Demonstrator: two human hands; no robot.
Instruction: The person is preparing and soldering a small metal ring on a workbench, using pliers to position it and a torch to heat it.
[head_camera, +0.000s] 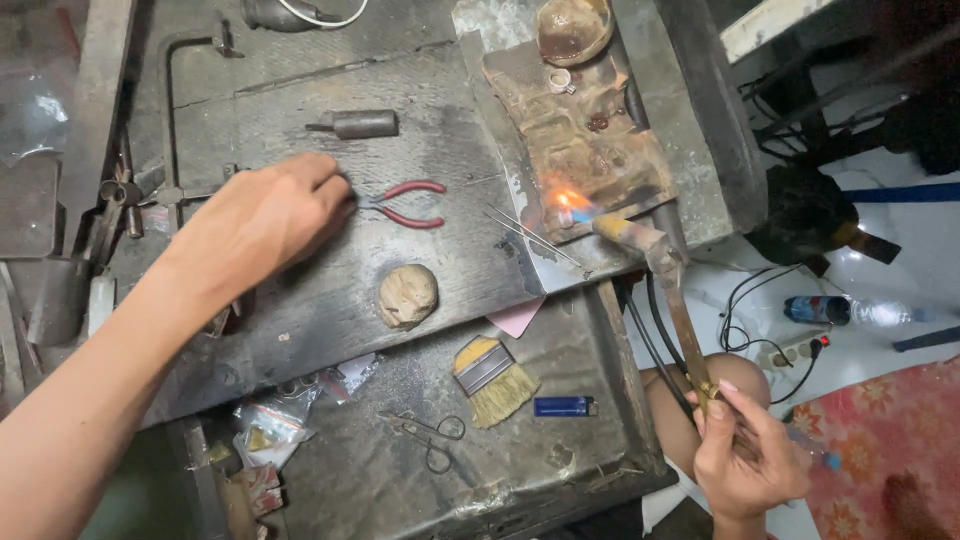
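Blackened metal covers our worktop (300, 320), which stands above a pale floor with cables and a red patterned mat. Our left hand (262, 218) reaches over it, fingers (335, 205) curled together and touching the jaw end of the red-handled pliers (405, 204). Our right hand (742, 450), fingers clamped on the brass torch (672, 300), holds its flame against the scorched soldering block (580, 130).

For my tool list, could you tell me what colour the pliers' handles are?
Red, on the pliers; the head view shows them best.
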